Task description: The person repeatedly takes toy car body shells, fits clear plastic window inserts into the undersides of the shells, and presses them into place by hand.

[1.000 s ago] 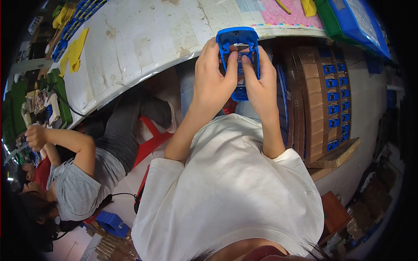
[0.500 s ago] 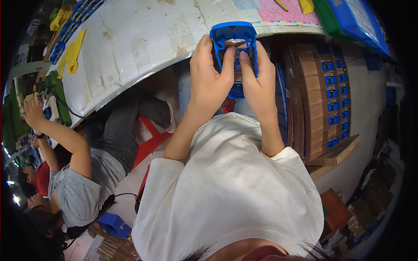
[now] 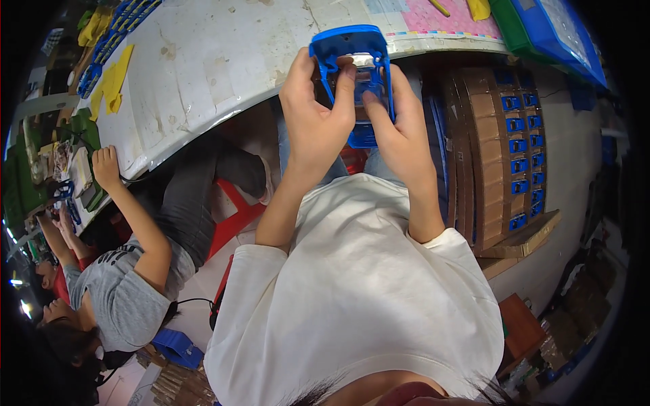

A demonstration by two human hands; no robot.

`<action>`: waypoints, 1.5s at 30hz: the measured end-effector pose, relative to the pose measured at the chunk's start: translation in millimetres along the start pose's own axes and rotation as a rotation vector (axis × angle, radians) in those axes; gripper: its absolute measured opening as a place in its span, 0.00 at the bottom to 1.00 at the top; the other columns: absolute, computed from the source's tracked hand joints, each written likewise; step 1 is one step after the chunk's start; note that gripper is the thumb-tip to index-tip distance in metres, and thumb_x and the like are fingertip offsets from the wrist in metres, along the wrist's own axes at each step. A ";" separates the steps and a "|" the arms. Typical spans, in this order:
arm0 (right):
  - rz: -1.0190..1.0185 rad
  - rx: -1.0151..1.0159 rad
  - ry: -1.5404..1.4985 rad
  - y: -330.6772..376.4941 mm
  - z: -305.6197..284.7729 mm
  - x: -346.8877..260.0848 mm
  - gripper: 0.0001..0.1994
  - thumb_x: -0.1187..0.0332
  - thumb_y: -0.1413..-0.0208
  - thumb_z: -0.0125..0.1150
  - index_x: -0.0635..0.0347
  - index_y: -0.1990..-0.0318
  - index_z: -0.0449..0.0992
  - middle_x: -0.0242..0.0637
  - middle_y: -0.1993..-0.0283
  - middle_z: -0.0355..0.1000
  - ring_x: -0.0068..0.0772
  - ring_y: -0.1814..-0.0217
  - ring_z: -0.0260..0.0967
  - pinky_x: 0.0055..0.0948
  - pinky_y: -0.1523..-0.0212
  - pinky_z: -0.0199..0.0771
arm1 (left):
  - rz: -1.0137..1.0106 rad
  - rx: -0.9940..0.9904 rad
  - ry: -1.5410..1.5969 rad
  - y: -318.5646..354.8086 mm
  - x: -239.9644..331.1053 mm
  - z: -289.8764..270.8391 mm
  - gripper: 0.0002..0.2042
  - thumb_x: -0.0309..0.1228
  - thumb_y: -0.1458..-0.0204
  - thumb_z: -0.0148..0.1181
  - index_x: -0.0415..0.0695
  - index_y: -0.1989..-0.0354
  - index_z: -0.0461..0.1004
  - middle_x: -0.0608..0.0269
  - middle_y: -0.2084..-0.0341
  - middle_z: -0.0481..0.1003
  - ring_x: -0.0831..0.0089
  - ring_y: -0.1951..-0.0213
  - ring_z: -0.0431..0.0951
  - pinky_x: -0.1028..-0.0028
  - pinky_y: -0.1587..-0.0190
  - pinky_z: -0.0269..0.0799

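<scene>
A blue plastic housing [image 3: 349, 40] with an open frame is held up between my two hands, just beyond the near edge of the table. My left hand [image 3: 315, 111] grips its left side, with the thumb reaching into the opening. Around the right side closes my right hand [image 3: 399, 125], its thumb also pressed inside the frame. A pale strip shows inside near the top, and the lower end of the housing points toward my lap. My fingers behind the housing are mostly hidden.
The white worktable [image 3: 203, 61] spans the top. Yellow cloths [image 3: 115, 81] and blue parts lie at its left. On the right stands a divided cardboard box [image 3: 491, 149] holding several blue pieces. Blue and green bins [image 3: 555, 34] sit at upper right. A co-worker [image 3: 132, 284] sits at left.
My hands and the blue housing have shifted slightly left and up, and the housing has tilted a little. My thumbs have spread apart. The co-worker's arm has moved to the table edge.
</scene>
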State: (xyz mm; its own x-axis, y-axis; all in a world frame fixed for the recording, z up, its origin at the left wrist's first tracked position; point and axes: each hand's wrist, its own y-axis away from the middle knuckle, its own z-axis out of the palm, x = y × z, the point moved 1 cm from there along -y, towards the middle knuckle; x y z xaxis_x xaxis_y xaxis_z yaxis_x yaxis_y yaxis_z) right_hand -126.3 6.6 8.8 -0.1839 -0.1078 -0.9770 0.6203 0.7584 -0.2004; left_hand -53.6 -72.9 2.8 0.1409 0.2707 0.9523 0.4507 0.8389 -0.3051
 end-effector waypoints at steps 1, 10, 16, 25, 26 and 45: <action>0.053 -0.053 -0.036 1.5 -0.7 2.8 0.09 0.77 0.48 0.45 0.68 0.59 0.65 0.41 0.75 0.69 0.23 0.74 0.65 0.24 0.72 0.66 | -0.003 0.026 0.008 -0.8 -0.7 -1.0 0.05 0.21 0.53 0.55 0.35 0.68 0.67 0.60 0.75 0.72 0.79 0.73 0.71 0.79 0.70 0.66; 0.127 -0.108 -0.077 2.9 -2.5 7.7 0.12 0.78 0.46 0.42 0.67 0.53 0.64 0.40 0.69 0.70 0.26 0.68 0.70 0.25 0.66 0.69 | -0.139 -0.050 -0.028 0.1 -1.1 -4.2 0.09 0.23 0.51 0.56 0.38 0.63 0.66 0.63 0.67 0.72 0.82 0.67 0.71 0.83 0.66 0.67; 0.132 -0.094 -0.098 3.0 -5.6 9.4 0.12 0.77 0.44 0.43 0.67 0.53 0.64 0.38 0.65 0.70 0.22 0.64 0.67 0.22 0.63 0.67 | -0.186 -0.140 0.262 13.5 -4.2 -1.5 0.10 0.19 0.53 0.51 0.35 0.60 0.65 0.58 0.67 0.72 0.78 0.64 0.71 0.79 0.62 0.68; 0.120 -0.063 -0.001 6.1 -3.6 10.2 0.11 0.77 0.45 0.43 0.68 0.55 0.65 0.39 0.67 0.69 0.22 0.67 0.64 0.23 0.65 0.65 | -0.230 -0.196 0.282 21.3 -13.6 -0.8 0.13 0.22 0.51 0.55 0.34 0.57 0.67 0.60 0.67 0.74 0.79 0.65 0.72 0.79 0.61 0.68; 0.071 -0.045 0.018 5.9 -2.1 9.4 0.09 0.76 0.45 0.42 0.68 0.58 0.65 0.41 0.74 0.69 0.23 0.75 0.63 0.25 0.72 0.65 | -0.236 -0.190 0.261 21.8 -15.2 -2.3 0.12 0.23 0.51 0.55 0.34 0.58 0.68 0.60 0.67 0.74 0.79 0.65 0.72 0.79 0.61 0.68; -0.009 -0.377 0.008 17.9 -4.2 23.2 0.33 0.68 0.52 0.59 0.68 0.41 0.50 0.48 0.48 0.57 0.40 0.45 0.60 0.30 0.46 0.60 | -0.389 -0.117 0.105 7.2 -28.7 -25.6 0.26 0.24 0.53 0.59 0.39 0.46 0.54 0.60 0.60 0.67 0.75 0.59 0.68 0.77 0.56 0.65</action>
State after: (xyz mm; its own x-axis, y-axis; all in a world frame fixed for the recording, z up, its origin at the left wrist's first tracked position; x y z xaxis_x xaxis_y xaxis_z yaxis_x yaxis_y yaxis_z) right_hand -122.8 20.4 -17.2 -0.1949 -0.1121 -0.9744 0.2948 0.9408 -0.1672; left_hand -31.8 -86.7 -26.7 0.0274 -0.1103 0.9935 0.5845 0.8080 0.0736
